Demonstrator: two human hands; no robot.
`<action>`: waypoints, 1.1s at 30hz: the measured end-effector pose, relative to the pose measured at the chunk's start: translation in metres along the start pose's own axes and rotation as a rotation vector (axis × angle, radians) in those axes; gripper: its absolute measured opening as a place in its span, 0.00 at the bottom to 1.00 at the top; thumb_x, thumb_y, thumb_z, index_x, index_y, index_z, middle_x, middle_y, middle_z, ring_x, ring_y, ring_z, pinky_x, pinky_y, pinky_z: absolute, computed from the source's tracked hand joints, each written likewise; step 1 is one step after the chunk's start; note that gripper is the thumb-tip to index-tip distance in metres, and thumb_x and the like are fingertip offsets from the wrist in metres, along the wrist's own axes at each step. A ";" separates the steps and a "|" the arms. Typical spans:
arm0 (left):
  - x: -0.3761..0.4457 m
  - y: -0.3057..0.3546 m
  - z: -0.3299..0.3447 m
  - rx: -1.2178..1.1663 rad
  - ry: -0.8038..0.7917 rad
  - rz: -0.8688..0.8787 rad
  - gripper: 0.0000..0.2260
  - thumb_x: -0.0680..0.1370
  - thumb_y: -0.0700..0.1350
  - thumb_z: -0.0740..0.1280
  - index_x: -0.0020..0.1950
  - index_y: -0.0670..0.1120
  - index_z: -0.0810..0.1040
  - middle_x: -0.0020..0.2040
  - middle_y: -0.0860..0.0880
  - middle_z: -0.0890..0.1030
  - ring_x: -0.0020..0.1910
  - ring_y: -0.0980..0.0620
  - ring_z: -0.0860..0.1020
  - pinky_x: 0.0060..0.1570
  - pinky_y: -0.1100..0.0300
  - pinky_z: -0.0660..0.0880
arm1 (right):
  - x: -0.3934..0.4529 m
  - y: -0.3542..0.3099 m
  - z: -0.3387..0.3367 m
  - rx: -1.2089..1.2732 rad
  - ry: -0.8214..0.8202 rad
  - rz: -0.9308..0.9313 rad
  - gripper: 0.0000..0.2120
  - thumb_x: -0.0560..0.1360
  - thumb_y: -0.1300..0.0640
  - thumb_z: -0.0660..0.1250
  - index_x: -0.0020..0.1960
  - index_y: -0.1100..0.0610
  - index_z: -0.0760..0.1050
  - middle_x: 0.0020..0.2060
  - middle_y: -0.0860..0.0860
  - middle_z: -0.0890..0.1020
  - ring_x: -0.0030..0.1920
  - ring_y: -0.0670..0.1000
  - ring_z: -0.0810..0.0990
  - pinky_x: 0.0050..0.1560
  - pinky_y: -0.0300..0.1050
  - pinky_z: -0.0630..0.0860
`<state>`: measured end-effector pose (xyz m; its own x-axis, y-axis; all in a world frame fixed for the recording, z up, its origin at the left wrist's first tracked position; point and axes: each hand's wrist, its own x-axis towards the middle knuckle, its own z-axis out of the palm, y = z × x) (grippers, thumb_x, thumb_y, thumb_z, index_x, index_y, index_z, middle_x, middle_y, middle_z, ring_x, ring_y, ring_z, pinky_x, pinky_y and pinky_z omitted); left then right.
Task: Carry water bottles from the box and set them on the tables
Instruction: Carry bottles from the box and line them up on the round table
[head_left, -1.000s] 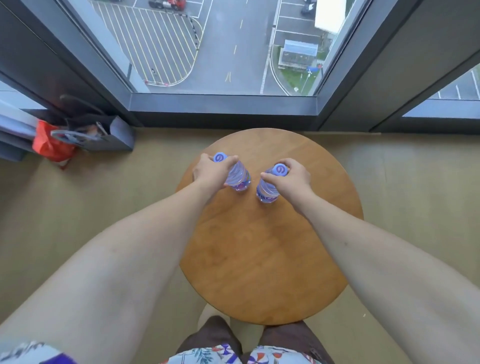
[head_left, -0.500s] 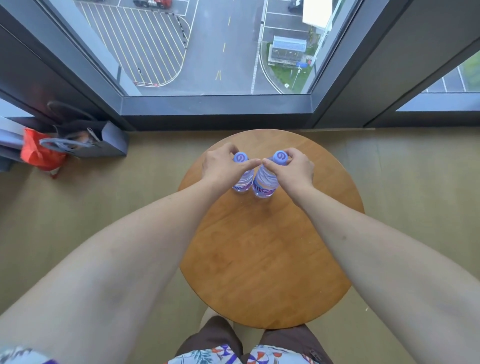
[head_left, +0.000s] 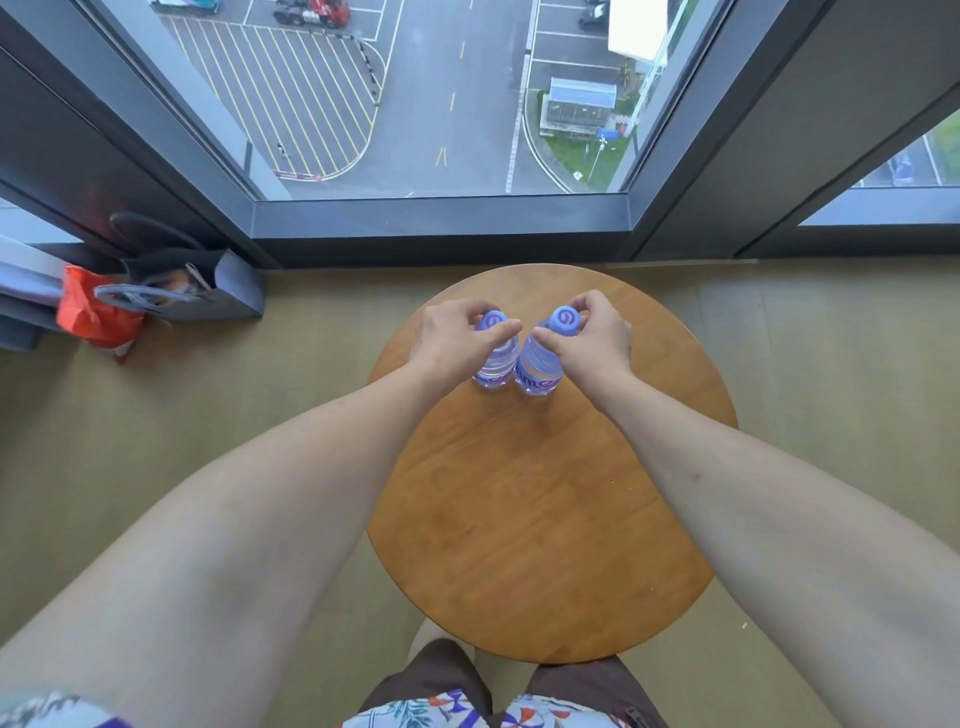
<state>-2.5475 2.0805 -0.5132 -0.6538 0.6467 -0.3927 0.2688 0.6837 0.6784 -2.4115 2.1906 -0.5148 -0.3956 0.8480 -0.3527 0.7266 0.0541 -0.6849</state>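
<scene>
Change: one second ago the two bottles stood apart and leaned outward under the hands; now they are upright and side by side, touching or almost touching at the base.
Meaning for the task: I judge that this pair is set down on the table and only the letting go is left; after that, more bottles must come from the box, which is not in view.
Left hand (head_left: 457, 338): it holds the left bottle (head_left: 496, 364) at the neck, fingers curled around the cap, thumb pointing toward the other hand.
Right hand (head_left: 592, 340): it holds the right bottle (head_left: 537, 366) in the same way, fingers curled around its blue cap (head_left: 565, 318).
Where the bottles are: directly under both hands, between the two thumbs, on the far part of the round wooden table (head_left: 545, 519). The near part of the table, under the forearms, carries nothing that I can see.
Bottles as containers: both are closed with blue caps. The bodies are clear and seem full of water, but the level is hard to read from above.
Dark bag (head_left: 208, 288): it is on the floor, well to the left of the left hand, open at the top. Its contents I cannot tell.
Red bag (head_left: 91, 314): it is just left of the dark bag, crumpled, contents hidden.
</scene>
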 end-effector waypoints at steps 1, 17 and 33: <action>0.001 0.001 0.001 0.000 0.012 0.001 0.20 0.75 0.62 0.73 0.60 0.51 0.84 0.57 0.50 0.85 0.57 0.50 0.80 0.59 0.49 0.79 | 0.000 0.000 0.001 0.002 -0.014 -0.020 0.19 0.73 0.52 0.79 0.57 0.54 0.74 0.52 0.53 0.82 0.51 0.52 0.82 0.45 0.43 0.81; 0.008 0.005 0.010 -0.085 0.083 -0.008 0.18 0.74 0.60 0.76 0.59 0.51 0.85 0.55 0.51 0.84 0.54 0.53 0.81 0.49 0.57 0.80 | 0.006 0.010 0.004 0.055 0.003 -0.095 0.17 0.72 0.58 0.80 0.59 0.53 0.82 0.53 0.49 0.83 0.52 0.47 0.81 0.42 0.29 0.75; 0.010 -0.002 0.008 -0.102 0.090 -0.005 0.16 0.73 0.61 0.76 0.56 0.52 0.86 0.53 0.53 0.85 0.53 0.53 0.82 0.50 0.54 0.83 | 0.004 0.012 0.014 0.115 0.039 -0.085 0.18 0.72 0.59 0.80 0.59 0.53 0.81 0.51 0.46 0.82 0.53 0.49 0.82 0.48 0.37 0.81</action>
<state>-2.5491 2.0882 -0.5233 -0.7171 0.6073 -0.3420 0.1953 0.6462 0.7378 -2.4127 2.1874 -0.5334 -0.4295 0.8627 -0.2669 0.6211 0.0677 -0.7808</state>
